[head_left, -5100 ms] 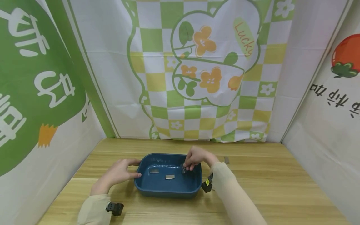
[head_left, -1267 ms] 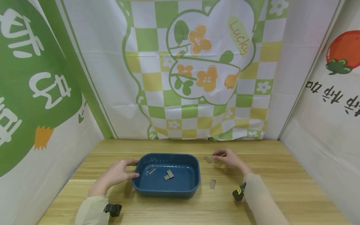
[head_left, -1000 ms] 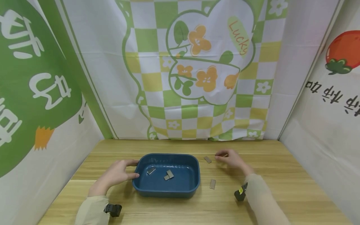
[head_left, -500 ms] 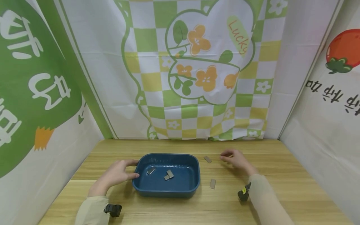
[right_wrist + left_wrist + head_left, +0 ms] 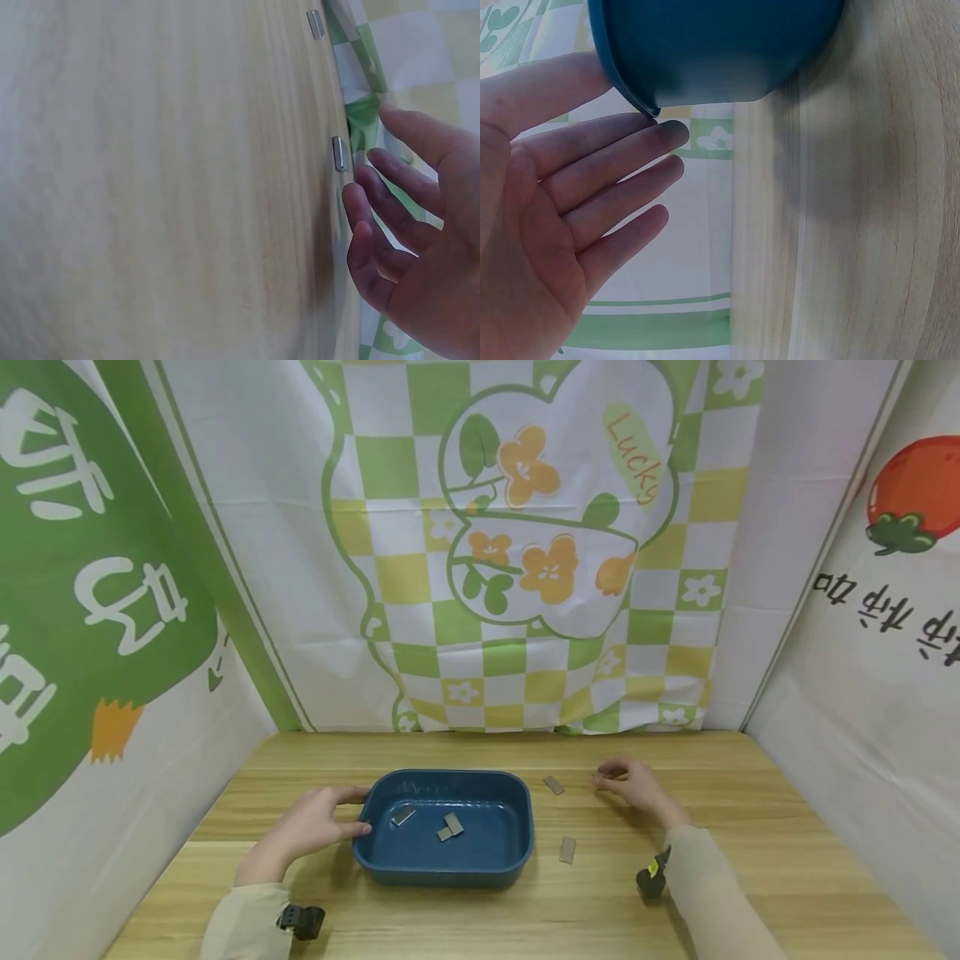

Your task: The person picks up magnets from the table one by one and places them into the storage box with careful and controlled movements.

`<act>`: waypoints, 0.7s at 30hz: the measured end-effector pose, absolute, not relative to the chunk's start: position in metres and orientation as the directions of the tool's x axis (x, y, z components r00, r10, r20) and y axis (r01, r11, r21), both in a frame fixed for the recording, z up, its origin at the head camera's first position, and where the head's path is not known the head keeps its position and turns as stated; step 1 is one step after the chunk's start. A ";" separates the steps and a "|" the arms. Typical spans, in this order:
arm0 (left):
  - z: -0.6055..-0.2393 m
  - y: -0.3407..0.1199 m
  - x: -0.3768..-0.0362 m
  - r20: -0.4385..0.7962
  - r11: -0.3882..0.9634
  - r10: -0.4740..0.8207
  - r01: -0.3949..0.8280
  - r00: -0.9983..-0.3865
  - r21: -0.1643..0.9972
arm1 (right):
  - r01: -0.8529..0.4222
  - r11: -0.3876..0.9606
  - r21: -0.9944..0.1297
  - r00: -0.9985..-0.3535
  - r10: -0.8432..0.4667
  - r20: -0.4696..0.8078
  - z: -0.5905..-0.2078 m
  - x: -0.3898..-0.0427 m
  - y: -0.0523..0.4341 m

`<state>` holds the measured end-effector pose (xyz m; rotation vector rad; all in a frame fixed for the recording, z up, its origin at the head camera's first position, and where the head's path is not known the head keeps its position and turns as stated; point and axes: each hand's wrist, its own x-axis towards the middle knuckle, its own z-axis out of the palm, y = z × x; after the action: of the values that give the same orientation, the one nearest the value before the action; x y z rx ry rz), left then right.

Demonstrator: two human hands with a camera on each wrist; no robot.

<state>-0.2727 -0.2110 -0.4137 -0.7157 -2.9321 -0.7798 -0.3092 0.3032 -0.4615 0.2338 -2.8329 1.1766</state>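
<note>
Left hand (image 5: 311, 827) steadies the blue tray (image 5: 447, 866) at its nine o'clock rim, fingers relaxed, grasping nothing. Right hand (image 5: 633, 785) rests released on the bench (image 5: 750, 860) at the tray's two o'clock — fingertips (image 5: 358, 201) just beside a small metal plate (image 5: 339, 152), not gripping it.

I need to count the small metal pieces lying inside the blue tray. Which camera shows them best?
The head view: it looks down into the blue tray, showing three metal pieces on its floor. The left wrist view shows only the tray's outer wall by the left hand. The right wrist view misses the tray.
</note>
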 end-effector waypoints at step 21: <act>-0.413 -0.211 -0.273 0.128 0.768 0.431 0.438 -0.893 0.467 | -0.092 0.697 -0.712 -0.994 -0.018 0.111 -0.475 -0.317 0.304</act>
<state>-0.2728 -0.2112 -0.4134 -0.7228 -2.9419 -0.7816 -0.3165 0.3041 -0.4749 0.0913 -2.8050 1.1843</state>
